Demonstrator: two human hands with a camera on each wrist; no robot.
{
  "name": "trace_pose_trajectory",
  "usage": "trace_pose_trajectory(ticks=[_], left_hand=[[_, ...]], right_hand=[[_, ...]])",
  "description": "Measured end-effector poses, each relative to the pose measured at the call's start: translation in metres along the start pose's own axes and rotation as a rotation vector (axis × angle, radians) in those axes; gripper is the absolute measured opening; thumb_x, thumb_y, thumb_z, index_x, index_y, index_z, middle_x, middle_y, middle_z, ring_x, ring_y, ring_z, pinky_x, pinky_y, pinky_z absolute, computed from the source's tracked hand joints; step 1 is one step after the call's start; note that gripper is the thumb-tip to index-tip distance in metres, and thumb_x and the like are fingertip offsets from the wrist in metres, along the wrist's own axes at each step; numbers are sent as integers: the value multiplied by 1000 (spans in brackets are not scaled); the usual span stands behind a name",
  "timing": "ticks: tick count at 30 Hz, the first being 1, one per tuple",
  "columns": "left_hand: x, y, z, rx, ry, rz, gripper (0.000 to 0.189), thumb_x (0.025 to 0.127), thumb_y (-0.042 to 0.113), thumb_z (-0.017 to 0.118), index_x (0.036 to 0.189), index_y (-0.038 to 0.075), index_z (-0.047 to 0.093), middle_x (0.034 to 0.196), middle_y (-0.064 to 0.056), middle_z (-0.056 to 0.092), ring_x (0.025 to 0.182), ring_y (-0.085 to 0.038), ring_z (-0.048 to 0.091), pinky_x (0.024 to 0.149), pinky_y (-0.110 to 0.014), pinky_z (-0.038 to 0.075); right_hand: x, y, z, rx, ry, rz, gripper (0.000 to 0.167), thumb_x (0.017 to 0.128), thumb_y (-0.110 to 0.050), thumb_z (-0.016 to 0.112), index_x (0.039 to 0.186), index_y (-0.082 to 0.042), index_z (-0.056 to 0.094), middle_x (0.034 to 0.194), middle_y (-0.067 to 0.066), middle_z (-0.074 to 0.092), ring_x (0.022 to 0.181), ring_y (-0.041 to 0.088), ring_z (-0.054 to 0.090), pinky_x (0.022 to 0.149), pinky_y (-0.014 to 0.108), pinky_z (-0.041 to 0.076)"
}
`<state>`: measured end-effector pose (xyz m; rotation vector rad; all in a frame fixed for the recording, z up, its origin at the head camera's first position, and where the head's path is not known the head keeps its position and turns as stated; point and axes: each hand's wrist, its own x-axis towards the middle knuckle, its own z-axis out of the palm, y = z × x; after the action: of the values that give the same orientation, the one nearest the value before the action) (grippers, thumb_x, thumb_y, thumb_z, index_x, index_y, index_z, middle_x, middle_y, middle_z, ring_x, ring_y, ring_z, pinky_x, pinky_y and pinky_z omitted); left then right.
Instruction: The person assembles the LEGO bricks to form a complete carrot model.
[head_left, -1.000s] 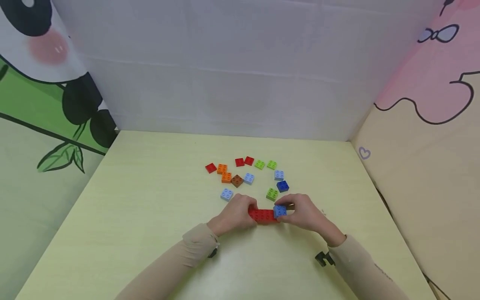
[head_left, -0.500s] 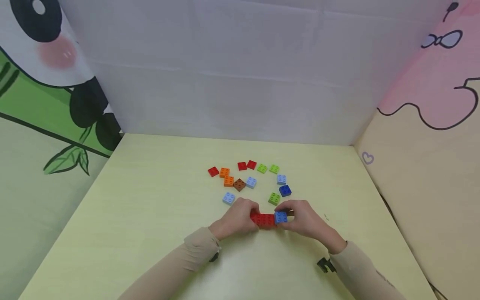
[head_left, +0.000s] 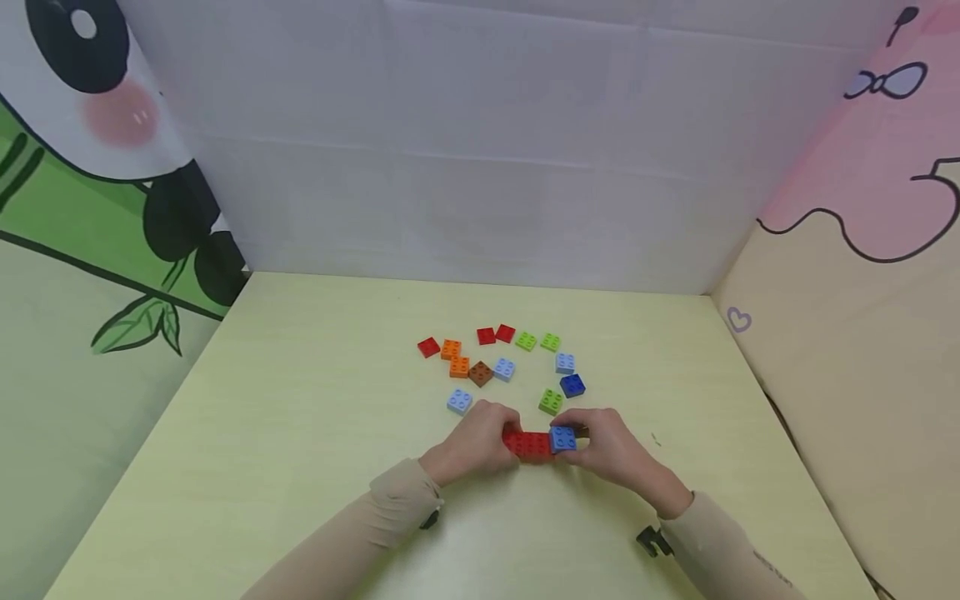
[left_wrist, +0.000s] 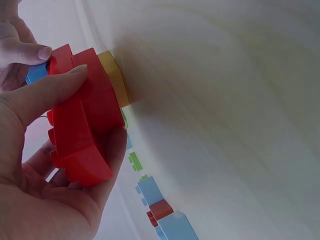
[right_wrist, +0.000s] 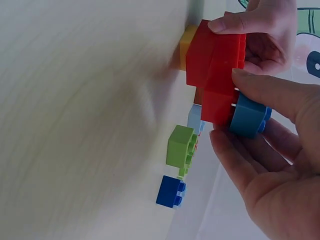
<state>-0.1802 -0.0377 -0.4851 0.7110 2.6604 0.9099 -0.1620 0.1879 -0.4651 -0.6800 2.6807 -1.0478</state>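
Observation:
A stack of red bricks [head_left: 532,446] is held just in front of the loose pieces. My left hand [head_left: 480,442] grips its left end, thumb on the near side and fingers on the far side. On top of the stack's right end is a blue brick [head_left: 563,439], which my right hand [head_left: 611,447] pinches between thumb and fingers. The right thumb also reaches the red brick beside it in the right wrist view. Under the red bricks a yellow brick [left_wrist: 114,78] shows in the left wrist view. Fingers hide part of the stack's ends in the head view.
Behind the hands lie loose bricks on the table [head_left: 300,400]: light blue [head_left: 460,401], brown [head_left: 481,373], orange [head_left: 459,367], green [head_left: 551,402] and dark blue [head_left: 572,385]. Flat red pieces [head_left: 486,336] lie farther back. A pale wall [head_left: 480,167] stands behind.
The head view has tilted a little, so everything sits slightly lower and farther right. Both hands keep their hold on the bricks, with hardly any movement against the table.

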Motion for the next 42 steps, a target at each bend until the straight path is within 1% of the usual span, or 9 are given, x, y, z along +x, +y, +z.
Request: trace_pose_trajectory(ticks=[2,6,11,16,23,29,33,37,42], left_hand=[[0,0,0,1,0,4,19,69,11,80,81,18,66,73,9,55,77,-13,49,64,-25,44],[0,0,2,-7,-13,-14,20,70,12,82,82,18,67,74,9,55,78,-13,49,65,-25,44],[-3,0,4,-31,-32,-36,21,69,11,82,83,18,67,75,9,55,79,-13,49,65,-25,44],[-5,0,6,-29,-37,-37,22,69,11,82,83,19,67,76,10,54,80,-13,48,65,-25,44],[-4,1,6,-30,-29,-11,21,69,10,81,82,18,67,75,10,55,79,-12,49,64,-25,44],[-3,1,4,-32,-26,-11,21,69,11,81,82,19,67,75,10,55,80,-13,49,64,-25,44],[-2,0,2,-25,-16,-2,20,69,11,81,82,18,67,76,10,55,80,-13,49,65,-26,44],[-1,-1,0,-14,-15,2,20,70,12,80,83,19,67,76,9,54,81,-14,48,66,-26,43],[1,-2,-1,-11,-16,0,20,69,12,80,83,18,67,76,8,55,81,-14,48,65,-26,44]], right_hand=[[-1,1,1,5,7,5,37,73,-5,82,108,-7,69,102,-4,66,91,13,64,80,34,52],[-2,4,5,25,13,-10,36,73,-4,81,108,-7,69,102,-4,66,91,13,64,80,34,52],[-5,6,8,37,20,-1,37,73,-5,81,108,-7,69,102,-3,67,91,12,65,78,32,52],[-8,6,10,40,16,1,38,74,-5,81,109,-5,68,104,0,67,93,15,64,78,30,52],[-10,7,9,22,26,3,38,73,-4,81,109,-5,69,104,0,67,93,17,65,79,34,52],[-8,6,9,13,35,-3,38,73,-4,82,108,-5,69,104,2,67,91,18,66,78,37,52],[-5,7,8,29,36,-21,37,73,-4,82,107,-5,69,102,0,67,91,17,65,79,35,52],[-4,7,7,31,37,-19,36,73,-5,82,107,-7,69,102,-2,67,92,15,64,78,32,52],[-2,5,6,30,44,-23,36,73,-6,82,107,-5,69,101,-1,67,90,16,64,76,32,53]])
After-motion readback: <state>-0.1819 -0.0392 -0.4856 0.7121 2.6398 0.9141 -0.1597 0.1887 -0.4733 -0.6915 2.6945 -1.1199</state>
